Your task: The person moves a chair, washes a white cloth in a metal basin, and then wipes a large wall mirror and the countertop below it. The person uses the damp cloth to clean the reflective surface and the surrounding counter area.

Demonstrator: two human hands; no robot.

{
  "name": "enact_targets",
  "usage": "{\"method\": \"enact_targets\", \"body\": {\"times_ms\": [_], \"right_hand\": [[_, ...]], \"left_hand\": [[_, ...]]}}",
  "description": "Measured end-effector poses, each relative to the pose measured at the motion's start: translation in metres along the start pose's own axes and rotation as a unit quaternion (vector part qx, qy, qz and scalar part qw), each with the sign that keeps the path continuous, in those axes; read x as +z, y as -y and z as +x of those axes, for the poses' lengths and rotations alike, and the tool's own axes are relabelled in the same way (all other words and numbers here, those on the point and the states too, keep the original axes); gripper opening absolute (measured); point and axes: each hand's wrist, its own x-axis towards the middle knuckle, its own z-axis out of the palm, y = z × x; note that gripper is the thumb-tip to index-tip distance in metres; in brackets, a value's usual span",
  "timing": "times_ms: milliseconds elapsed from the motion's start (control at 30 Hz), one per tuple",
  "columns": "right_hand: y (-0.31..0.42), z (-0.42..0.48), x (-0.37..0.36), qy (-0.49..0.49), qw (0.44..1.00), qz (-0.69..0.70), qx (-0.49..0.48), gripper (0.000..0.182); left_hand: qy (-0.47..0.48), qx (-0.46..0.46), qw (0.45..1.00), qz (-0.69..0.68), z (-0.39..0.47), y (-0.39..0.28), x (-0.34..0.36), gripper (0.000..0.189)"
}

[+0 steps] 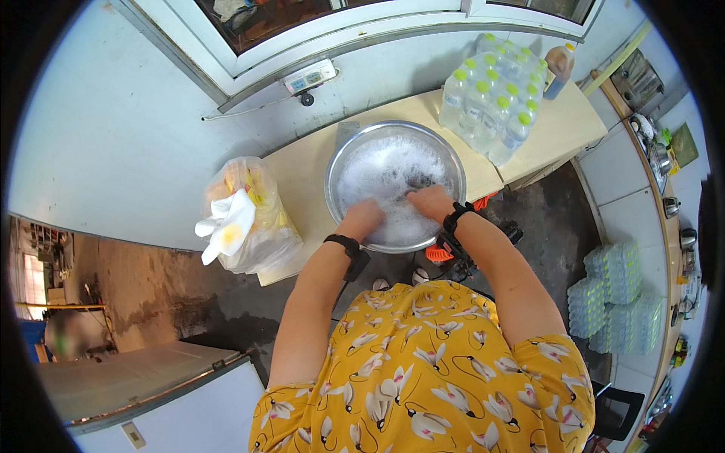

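A round metal basin (459, 164) full of white suds (391, 164) sits on a pale wooden table (308, 164) before me. Both hands reach into it from the near side. My left hand (365, 218) dips into the foam at the near left, its fingers hidden under the suds. My right hand (433, 203) is at the near right, fingers bent and partly covered by foam. Something dark (419, 180) shows in the suds just beyond it; what it is cannot be told. Each wrist wears a black strap.
Left of the basin stands a plastic bag (266, 226) with a white glove (229, 223) on it. At the right are shrink-wrapped water bottles (493, 102) and a jug of brown liquid (558, 73). A power strip (310, 76) is by the wall. More bottle packs (606, 294) stand on the floor.
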Motion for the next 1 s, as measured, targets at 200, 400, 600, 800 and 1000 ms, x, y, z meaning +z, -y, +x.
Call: {"method": "enact_targets", "body": {"times_ms": [200,400,600,800,1000], "right_hand": [[-0.038,0.022,-0.021,-0.105,0.982,0.154,0.029,0.02],[-0.034,0.019,-0.063,-0.127,0.804,0.578,0.067,0.028],[-0.042,0.007,-0.023,-0.138,0.973,0.177,-0.046,0.038],[-0.008,0.001,-0.009,0.072,0.994,0.077,-0.029,0.024],[-0.001,0.014,0.003,0.034,0.999,-0.012,-0.034,0.02]], "left_hand": [[-0.183,-0.052,0.969,-0.157,0.0,-0.005,-0.007,0.019],[-0.207,-0.121,0.962,-0.134,0.006,-0.004,-0.029,0.025],[-0.157,-0.054,0.985,-0.053,-0.003,-0.011,-0.027,0.034],[-0.007,-0.028,0.997,0.075,-0.003,-0.02,-0.007,0.042],[0.017,-0.051,0.998,0.045,0.01,-0.007,0.002,0.028]]}}
